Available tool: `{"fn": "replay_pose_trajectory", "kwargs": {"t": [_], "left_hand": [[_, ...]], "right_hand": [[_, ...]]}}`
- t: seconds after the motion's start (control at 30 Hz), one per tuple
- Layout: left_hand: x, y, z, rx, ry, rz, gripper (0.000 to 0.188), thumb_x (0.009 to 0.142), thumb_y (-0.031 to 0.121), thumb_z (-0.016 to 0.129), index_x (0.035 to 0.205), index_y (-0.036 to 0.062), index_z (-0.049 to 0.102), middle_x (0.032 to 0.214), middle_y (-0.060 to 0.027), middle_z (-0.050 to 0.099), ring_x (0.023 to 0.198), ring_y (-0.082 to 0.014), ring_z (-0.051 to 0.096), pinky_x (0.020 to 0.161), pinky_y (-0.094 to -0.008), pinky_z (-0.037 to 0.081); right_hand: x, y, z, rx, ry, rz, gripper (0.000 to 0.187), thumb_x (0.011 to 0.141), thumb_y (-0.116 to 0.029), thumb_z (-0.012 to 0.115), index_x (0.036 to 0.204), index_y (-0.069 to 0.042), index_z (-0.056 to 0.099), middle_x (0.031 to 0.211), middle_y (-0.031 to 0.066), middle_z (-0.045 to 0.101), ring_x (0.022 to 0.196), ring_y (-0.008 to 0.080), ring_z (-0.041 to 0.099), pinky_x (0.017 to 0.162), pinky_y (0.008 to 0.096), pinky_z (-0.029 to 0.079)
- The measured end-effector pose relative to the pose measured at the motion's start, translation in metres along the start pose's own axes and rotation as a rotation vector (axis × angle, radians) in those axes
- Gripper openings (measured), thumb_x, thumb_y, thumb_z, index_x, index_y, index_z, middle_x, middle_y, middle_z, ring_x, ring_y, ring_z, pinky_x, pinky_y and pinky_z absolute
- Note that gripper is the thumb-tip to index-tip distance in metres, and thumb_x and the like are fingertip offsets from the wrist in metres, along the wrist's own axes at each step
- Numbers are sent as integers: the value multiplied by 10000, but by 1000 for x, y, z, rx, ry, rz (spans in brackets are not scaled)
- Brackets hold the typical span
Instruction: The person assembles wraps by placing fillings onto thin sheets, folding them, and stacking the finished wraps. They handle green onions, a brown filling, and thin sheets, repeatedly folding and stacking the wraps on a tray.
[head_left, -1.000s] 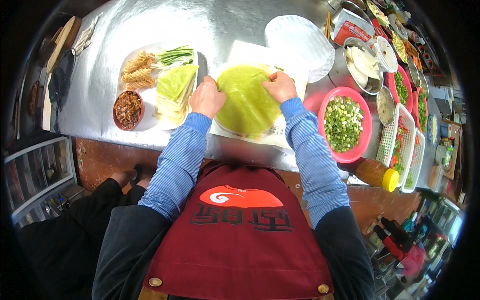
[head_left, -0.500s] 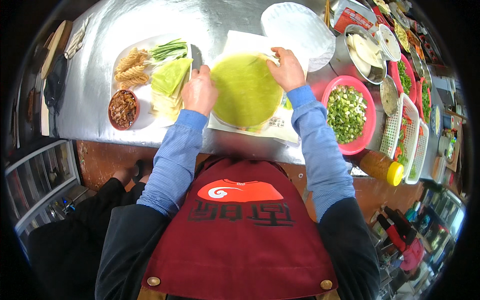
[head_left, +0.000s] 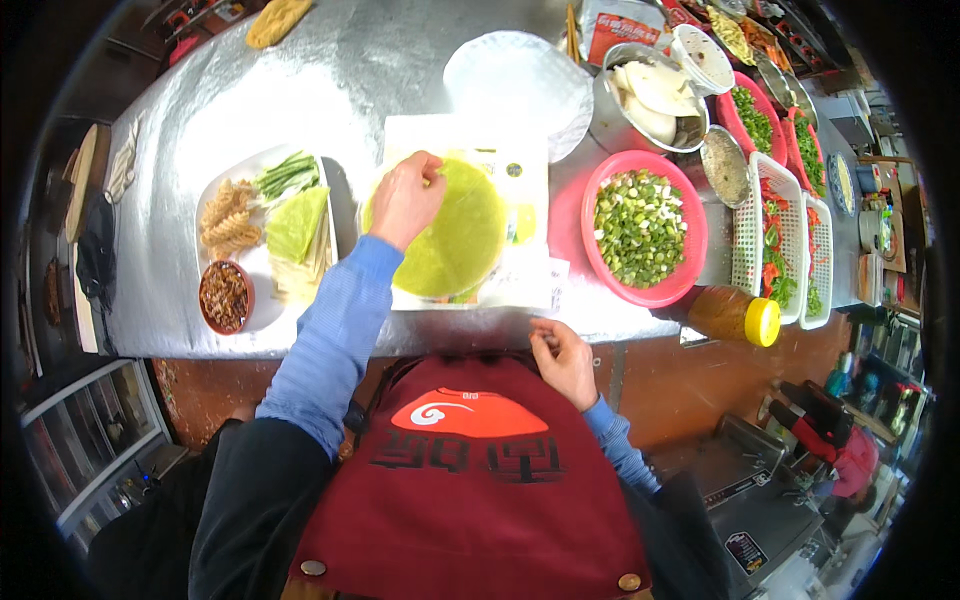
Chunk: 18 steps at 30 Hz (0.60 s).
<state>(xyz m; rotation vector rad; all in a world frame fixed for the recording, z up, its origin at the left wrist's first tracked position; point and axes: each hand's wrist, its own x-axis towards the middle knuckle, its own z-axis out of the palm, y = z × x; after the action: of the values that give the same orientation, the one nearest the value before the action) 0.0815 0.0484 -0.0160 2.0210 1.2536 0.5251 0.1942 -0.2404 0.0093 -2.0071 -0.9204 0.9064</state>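
Note:
A round green wrapper (head_left: 460, 235) lies on a white sheet (head_left: 520, 160) on the foil-covered counter (head_left: 360, 70). My left hand (head_left: 405, 200) rests on the wrapper's upper left edge, fingertips pinching its rim. My right hand (head_left: 562, 362) is drawn back to the counter's near edge by my red apron (head_left: 470, 470), fingers curled, nothing visible in it.
A white plate (head_left: 255, 170) at left holds folded green wrappers (head_left: 297, 225), green stalks, fried sticks and a brown bowl of mince (head_left: 224, 297). A pink bowl of chopped greens (head_left: 643, 222) sits right, beside an orange bottle (head_left: 733, 315), white baskets, a metal bowl and a round white stack (head_left: 515, 80).
My right hand left the wrapper's right edge and pulled back to the counter's near edge. My left hand moved from the wrapper's left side onto its upper left.

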Motion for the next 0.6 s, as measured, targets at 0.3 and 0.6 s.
{"fn": "replay_pose_trajectory", "kwargs": {"t": [0.3, 0.6], "left_hand": [[91, 33, 84, -778, 34, -725, 387, 776, 266, 712, 777, -86, 551, 576, -150, 577, 396, -211, 518, 364, -304, 417], [101, 55, 64, -849, -5, -548, 132, 735, 90, 635, 681, -12, 570, 589, -101, 564, 453, -172, 534, 364, -316, 386]], "right_hand": [[-18, -1, -12, 67, 147, -16, 189, 845, -95, 613, 1017, -26, 647, 854, 141, 664, 697, 237, 653, 636, 320, 514], [-15, 9, -32, 96, 158, -120, 172, 853, -131, 617, 998, -46, 654, 881, 141, 657, 729, 253, 663, 628, 321, 516]]}}
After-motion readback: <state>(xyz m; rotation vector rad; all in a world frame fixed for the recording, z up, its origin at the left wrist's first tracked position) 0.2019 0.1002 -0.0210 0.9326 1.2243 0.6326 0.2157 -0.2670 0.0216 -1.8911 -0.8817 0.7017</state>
